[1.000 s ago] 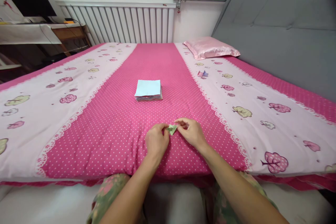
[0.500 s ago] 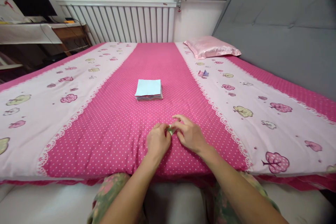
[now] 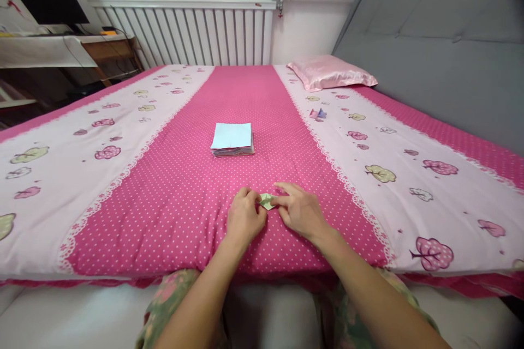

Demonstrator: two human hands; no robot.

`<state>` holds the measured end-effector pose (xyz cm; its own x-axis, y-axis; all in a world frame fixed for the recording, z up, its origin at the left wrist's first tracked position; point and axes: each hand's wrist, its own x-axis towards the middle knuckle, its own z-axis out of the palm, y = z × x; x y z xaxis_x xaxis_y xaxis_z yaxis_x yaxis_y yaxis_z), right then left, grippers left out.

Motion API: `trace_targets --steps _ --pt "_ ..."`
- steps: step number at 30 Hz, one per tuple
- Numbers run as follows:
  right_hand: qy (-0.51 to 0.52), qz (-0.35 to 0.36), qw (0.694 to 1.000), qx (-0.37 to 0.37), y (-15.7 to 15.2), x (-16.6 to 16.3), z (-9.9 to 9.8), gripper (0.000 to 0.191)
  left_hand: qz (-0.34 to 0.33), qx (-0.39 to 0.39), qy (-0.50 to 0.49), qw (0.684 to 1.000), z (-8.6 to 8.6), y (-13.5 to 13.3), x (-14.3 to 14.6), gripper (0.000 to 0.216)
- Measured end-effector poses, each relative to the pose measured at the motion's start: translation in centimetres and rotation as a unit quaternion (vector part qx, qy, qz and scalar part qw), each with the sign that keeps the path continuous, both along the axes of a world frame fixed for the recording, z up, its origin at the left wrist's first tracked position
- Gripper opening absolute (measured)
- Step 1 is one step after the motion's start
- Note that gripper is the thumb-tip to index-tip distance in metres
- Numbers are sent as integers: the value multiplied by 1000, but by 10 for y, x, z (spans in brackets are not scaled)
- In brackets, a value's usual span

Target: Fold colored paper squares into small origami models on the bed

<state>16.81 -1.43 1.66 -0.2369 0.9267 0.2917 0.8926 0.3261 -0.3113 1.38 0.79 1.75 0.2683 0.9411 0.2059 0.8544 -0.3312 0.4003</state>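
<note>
A small folded piece of light green paper (image 3: 267, 201) lies on the pink dotted bedsheet (image 3: 184, 202) near the bed's front edge. My left hand (image 3: 244, 218) pinches its left side with curled fingers. My right hand (image 3: 301, 210) pinches its right side, the fingertips pressed against the paper. Farther up the pink strip sits a stack of square papers (image 3: 232, 139) with a pale blue sheet on top.
A pink pillow (image 3: 331, 72) lies at the back right by the grey headboard (image 3: 442, 49). A small folded paper figure (image 3: 317, 114) rests on the light strip to the right. A white radiator (image 3: 196, 35) lines the far wall; shelves (image 3: 49, 49) stand at the left.
Both hands have kept hold of the green paper and pressed it lower onto the sheet; it now looks flatter and more compact than a second ago.
</note>
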Motion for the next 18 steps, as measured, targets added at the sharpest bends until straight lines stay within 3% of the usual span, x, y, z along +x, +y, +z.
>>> trace_targets --steps 11,18 --pt "2 12 998 -61 2 -3 -4 34 -68 -11 4 998 -8 3 3 15" --pt "11 9 998 -69 2 -3 -5 37 -55 -3 -9 998 -10 5 5 16"
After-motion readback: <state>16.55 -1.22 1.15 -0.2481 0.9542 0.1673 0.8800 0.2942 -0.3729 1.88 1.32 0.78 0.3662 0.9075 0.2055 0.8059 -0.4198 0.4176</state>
